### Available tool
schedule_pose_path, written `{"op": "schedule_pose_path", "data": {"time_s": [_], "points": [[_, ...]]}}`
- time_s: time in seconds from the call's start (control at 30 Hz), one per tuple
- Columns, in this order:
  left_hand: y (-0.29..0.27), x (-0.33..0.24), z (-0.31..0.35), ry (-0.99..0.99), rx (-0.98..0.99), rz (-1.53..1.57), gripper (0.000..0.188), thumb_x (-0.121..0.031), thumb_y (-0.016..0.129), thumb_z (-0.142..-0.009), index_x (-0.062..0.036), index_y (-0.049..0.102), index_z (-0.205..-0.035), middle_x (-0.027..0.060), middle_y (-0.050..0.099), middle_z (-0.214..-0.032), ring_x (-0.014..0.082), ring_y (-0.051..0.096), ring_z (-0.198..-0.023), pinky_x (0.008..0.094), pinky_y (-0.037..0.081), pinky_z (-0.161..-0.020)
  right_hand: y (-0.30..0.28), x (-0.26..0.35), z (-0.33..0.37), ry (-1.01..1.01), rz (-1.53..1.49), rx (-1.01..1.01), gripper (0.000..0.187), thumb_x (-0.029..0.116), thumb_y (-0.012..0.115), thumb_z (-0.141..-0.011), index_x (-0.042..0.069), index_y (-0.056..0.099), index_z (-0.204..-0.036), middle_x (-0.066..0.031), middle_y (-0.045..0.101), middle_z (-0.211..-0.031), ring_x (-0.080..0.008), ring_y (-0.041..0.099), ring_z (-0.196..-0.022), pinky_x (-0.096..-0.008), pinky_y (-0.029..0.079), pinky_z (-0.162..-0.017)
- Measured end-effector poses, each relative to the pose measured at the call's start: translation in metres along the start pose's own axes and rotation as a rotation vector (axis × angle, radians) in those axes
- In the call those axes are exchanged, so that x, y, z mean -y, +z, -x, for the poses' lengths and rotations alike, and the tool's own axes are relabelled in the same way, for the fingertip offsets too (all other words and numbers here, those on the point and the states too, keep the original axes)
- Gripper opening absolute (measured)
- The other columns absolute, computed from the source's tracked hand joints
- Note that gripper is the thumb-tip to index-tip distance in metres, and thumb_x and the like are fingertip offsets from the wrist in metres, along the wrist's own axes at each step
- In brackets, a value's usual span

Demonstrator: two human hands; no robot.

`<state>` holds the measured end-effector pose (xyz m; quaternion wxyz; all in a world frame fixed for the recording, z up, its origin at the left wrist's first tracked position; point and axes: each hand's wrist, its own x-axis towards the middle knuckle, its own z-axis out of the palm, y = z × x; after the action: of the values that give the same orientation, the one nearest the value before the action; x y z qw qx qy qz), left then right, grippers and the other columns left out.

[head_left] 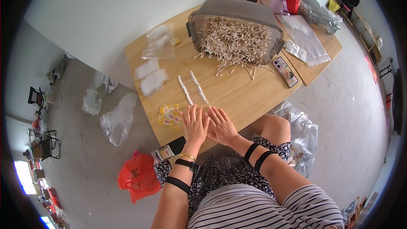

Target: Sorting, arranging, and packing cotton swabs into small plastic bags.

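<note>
– How are the fingers set?
– Stretched straight on both the left hand and the right hand, over the near part of the table. I can't tell what lies under the palms.

– And just past the fingertips?
– One row of cotton swabs, thin sticks laid side by side like a ladder; too fine to count. I can't tell whether the fingertips touch it.

– Beside that?
– Small flat yellow-and-white packets, several, overlapping, left of the left hand. Farther up lie two batches of thin, clear plastic sleeves.

– Any containers?
– One grey plastic tub, smooth and translucent, tipped on its side with its mouth toward the person. A tangled heap of swabs fills it and spills onto the wood.

– Beyond?
– One phone right of the spill, and one crinkled red bag down on the floor.
</note>
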<state>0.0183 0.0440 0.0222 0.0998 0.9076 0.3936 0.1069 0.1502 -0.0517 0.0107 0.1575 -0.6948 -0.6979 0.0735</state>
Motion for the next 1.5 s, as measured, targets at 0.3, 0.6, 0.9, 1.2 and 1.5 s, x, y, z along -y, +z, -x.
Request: {"op": "schedule_pose_path", "data": {"time_s": [0.3,0.6,0.9,1.2,1.5], "points": [[-0.002,0.002,0.017,0.071,-0.041,0.074,0.056,-0.048,0.042,-0.103,-0.0041,0.052,-0.136,0.0152,0.037,-0.153,0.0356,0.024,-0.149,0.0630,0.010,-0.121,-0.011,-0.018,0.008,0.095,-0.158,-0.027,0.089,0.048,0.066,-0.086,0.001,0.031,-0.153,-0.0184,0.023,-0.162,-0.0314,0.019,-0.152,-0.0460,0.013,-0.125],[0.003,0.006,0.040,-0.069,0.011,0.030,0.075,-0.053,0.041,-0.101,0.0005,0.031,-0.152,0.0191,0.026,-0.161,0.0360,0.015,-0.152,0.0607,0.006,-0.122,-0.011,-0.017,0.003,0.055,-0.147,-0.032,0.093,0.051,0.064,-0.086,-0.001,0.029,-0.154,-0.0183,0.021,-0.163,-0.0312,0.015,-0.153,-0.0456,0.011,-0.126],[0.019,-0.003,0.053,-0.086,0.074,-0.094,0.088,-0.057,0.032,-0.101,0.0119,0.016,-0.154,0.0249,0.014,-0.164,0.0360,0.006,-0.154,0.0581,-0.001,-0.122,0.005,-0.006,-0.004,-0.056,0.029,0.016,0.085,0.055,0.048,-0.094,-0.001,0.027,-0.155,-0.0198,0.024,-0.163,-0.0323,0.016,-0.153,-0.0456,0.010,-0.126],[0.001,0.003,0.058,-0.006,0.147,0.070,0.083,-0.054,0.034,-0.102,0.0048,0.016,-0.157,0.0245,0.016,-0.163,0.0350,0.010,-0.154,0.0565,0.001,-0.123,0.004,0.001,-0.007,-0.043,0.106,0.098,0.087,0.056,0.049,-0.095,0.000,0.024,-0.156,-0.0203,0.019,-0.164,-0.0325,0.013,-0.154,-0.0457,0.009,-0.126],[-0.047,0.066,0.140,-0.313,-0.266,0.172,0.065,-0.039,0.047,-0.102,0.0012,0.030,-0.151,0.0269,0.030,-0.156,0.0413,0.024,-0.148,0.0558,0.014,-0.121,0.009,0.000,0.001,-0.004,0.113,0.063,0.087,0.060,0.044,-0.097,0.002,0.021,-0.158,-0.0169,0.016,-0.165,-0.0298,0.009,-0.155,-0.0451,0.006,-0.126]]}}
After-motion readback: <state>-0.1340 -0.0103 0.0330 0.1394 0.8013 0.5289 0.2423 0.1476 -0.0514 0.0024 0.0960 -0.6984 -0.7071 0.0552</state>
